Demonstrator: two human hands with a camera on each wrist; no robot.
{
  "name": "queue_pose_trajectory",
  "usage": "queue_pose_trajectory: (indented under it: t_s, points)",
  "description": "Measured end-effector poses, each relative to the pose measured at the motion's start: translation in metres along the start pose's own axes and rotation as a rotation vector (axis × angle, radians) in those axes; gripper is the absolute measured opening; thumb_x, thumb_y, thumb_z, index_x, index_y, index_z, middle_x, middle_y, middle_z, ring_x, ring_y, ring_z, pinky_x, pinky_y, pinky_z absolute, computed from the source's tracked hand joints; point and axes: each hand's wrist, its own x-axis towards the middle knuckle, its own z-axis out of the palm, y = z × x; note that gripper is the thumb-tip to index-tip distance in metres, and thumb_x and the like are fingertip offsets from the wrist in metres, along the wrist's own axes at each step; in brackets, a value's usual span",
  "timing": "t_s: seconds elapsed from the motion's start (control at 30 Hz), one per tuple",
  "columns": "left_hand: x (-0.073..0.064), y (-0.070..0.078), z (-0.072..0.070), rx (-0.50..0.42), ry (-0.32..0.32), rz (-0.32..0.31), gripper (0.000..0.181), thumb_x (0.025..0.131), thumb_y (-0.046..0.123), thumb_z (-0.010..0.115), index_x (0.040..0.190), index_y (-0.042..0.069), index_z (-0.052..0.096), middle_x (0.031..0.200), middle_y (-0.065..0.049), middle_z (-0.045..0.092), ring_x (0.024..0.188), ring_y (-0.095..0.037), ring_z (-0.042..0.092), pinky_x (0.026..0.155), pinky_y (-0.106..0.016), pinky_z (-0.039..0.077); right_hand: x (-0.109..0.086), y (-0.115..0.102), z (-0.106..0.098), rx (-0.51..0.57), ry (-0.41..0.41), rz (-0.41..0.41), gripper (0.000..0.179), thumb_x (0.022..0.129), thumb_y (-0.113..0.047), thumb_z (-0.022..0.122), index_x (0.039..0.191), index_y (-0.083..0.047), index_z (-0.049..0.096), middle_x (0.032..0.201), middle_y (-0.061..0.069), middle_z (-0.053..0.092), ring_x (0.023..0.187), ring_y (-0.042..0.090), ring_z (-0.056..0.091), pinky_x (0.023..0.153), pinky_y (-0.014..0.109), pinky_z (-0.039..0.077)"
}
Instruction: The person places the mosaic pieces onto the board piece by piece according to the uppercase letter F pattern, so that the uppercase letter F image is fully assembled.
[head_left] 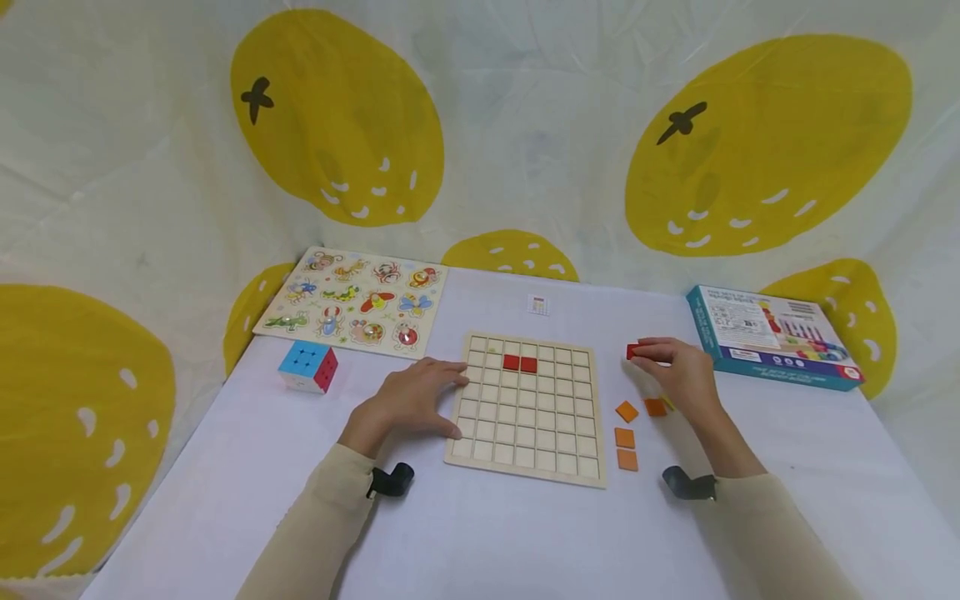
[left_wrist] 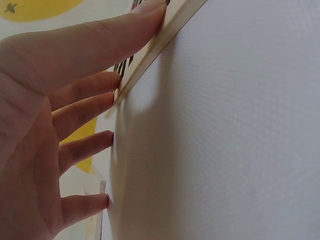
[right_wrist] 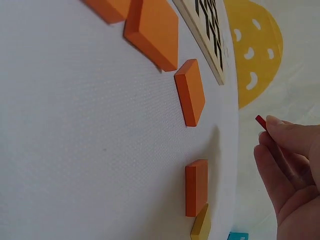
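A wooden grid board (head_left: 526,456) lies on the white cloth, with two red square tiles (head_left: 528,365) side by side in its second row. My left hand (head_left: 412,398) is at the board's left edge, fingers and thumb spread; in the left wrist view the thumb (left_wrist: 115,42) meets the board's edge. To the right of the board, my right hand (head_left: 684,375) pinches a red square tile (head_left: 632,352) between thumb and fingertips, held above the cloth in the right wrist view. Several orange tiles (head_left: 624,437) and a yellow tile (right_wrist: 201,225) lie below that hand.
An insect picture puzzle (head_left: 352,308) lies at the back left, a puzzle cube (head_left: 308,367) in front of it. A small printed card (head_left: 538,305) is behind the board. The boxed set (head_left: 776,337) lies at the back right. A fruit-patterned cloth (head_left: 532,125) hangs behind.
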Motion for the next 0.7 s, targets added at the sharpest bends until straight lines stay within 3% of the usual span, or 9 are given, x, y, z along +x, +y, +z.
queue_pose_trajectory:
  t_s: [0.23, 0.47, 0.7]
  points:
    - [0.0, 0.0, 0.001, 0.005, 0.005, 0.004, 0.078, 0.073, 0.049, 0.088, 0.142, 0.027, 0.06, 0.162, 0.012, 0.044, 0.149, -0.019, 0.04, 0.104, -0.057, 0.05, 0.001, -0.001, 0.01, 0.01, -0.091, 0.032, 0.027, 0.097, -0.013, 0.069, 0.122, -0.004, 0.074, 0.138, 0.019, 0.064, 0.133, 0.041, 0.053, 0.103, 0.053, 0.055]
    - [0.0, -0.002, 0.001, 0.01, 0.009, 0.005, 0.079, 0.073, 0.05, 0.087, 0.142, 0.027, 0.06, 0.162, 0.012, 0.043, 0.149, -0.018, 0.041, 0.104, -0.058, 0.05, 0.004, -0.011, 0.024, 0.011, -0.141, 0.016, 0.028, 0.097, -0.016, 0.069, 0.122, -0.005, 0.074, 0.139, 0.018, 0.065, 0.135, 0.042, 0.051, 0.111, 0.056, 0.048]
    - [0.001, -0.002, 0.002, 0.008, 0.006, 0.001, 0.079, 0.072, 0.05, 0.088, 0.142, 0.027, 0.06, 0.162, 0.013, 0.043, 0.149, -0.019, 0.041, 0.104, -0.057, 0.049, 0.006, -0.03, 0.04, 0.036, -0.164, -0.01, 0.025, 0.096, -0.018, 0.071, 0.119, -0.009, 0.076, 0.136, 0.014, 0.068, 0.129, 0.037, 0.059, 0.106, 0.051, 0.054]
